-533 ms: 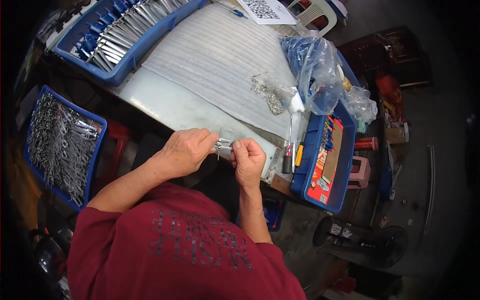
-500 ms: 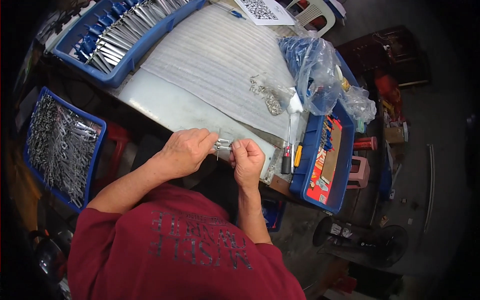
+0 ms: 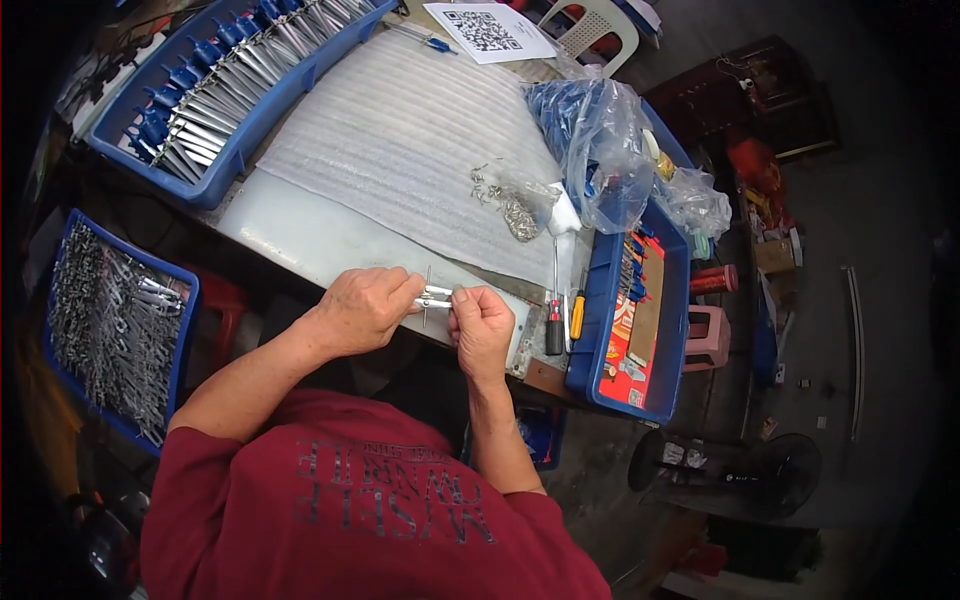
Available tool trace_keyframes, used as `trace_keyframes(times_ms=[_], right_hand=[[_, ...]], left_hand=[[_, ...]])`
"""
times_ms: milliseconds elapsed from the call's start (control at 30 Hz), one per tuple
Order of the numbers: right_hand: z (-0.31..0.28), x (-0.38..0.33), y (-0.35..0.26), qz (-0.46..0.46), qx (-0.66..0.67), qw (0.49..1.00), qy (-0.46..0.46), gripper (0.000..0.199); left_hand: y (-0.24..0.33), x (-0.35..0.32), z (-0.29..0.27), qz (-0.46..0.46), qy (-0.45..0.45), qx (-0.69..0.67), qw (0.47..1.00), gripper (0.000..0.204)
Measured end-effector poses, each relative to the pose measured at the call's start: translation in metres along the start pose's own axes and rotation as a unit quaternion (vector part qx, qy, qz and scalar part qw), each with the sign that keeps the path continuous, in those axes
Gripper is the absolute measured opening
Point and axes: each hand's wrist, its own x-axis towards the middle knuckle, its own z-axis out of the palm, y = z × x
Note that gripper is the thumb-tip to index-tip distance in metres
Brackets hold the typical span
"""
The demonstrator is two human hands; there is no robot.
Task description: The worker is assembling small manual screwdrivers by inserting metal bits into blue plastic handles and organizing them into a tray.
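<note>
Between my two hands, at the table's front edge, is a small silver metal two-legged piece [image 3: 432,297] with a thin rod standing across it, like a bow compass. My left hand [image 3: 366,308] closes its fingers on one end of the piece. The thumb and fingers of my right hand [image 3: 482,325] pinch the other end, by the leg tips. My fingers cover both ends, so any small part inside them is hidden. On the white foam sheet [image 3: 400,130] beyond lies a clear bag of small metal parts [image 3: 519,214], some of them spilled out.
Blue-topped silver pieces fill a blue tray [image 3: 228,172] at far left. A lower blue bin [image 3: 191,330] holds many metal pieces. Right of my hands lie a red-black screwdriver [image 3: 554,332], a yellow-handled screwdriver [image 3: 577,316], and another blue tray [image 3: 640,409] beside a plastic bag [image 3: 610,150].
The whole view has shifted, with the table contents sitting slightly further left in it. Both hands keep the metal piece at the table edge, with nearly the same grip.
</note>
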Motion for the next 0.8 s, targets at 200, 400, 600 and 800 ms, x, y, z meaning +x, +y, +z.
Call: trace_keyframes(times_ms=[200,400,600,800], right_hand=[[-0.011,0.015,0.001,-0.005,-0.102,0.995,-0.022,0.022],[-0.037,0.045,-0.008,-0.102,-0.259,0.959,0.047,0.019],[-0.060,0.094,-0.043,-0.123,-0.309,0.935,0.122,0.020],[-0.063,0.152,-0.058,-0.330,-0.534,0.774,0.079,0.018]], left_hand=[[-0.014,0.011,0.002,0.017,-0.006,0.020,1.000,0.019],[-0.032,0.013,0.010,0.002,-0.008,0.060,0.998,0.019],[-0.031,0.015,0.010,-0.019,-0.012,0.052,0.998,0.018],[-0.032,0.015,0.010,-0.025,-0.004,0.047,0.999,0.018]])
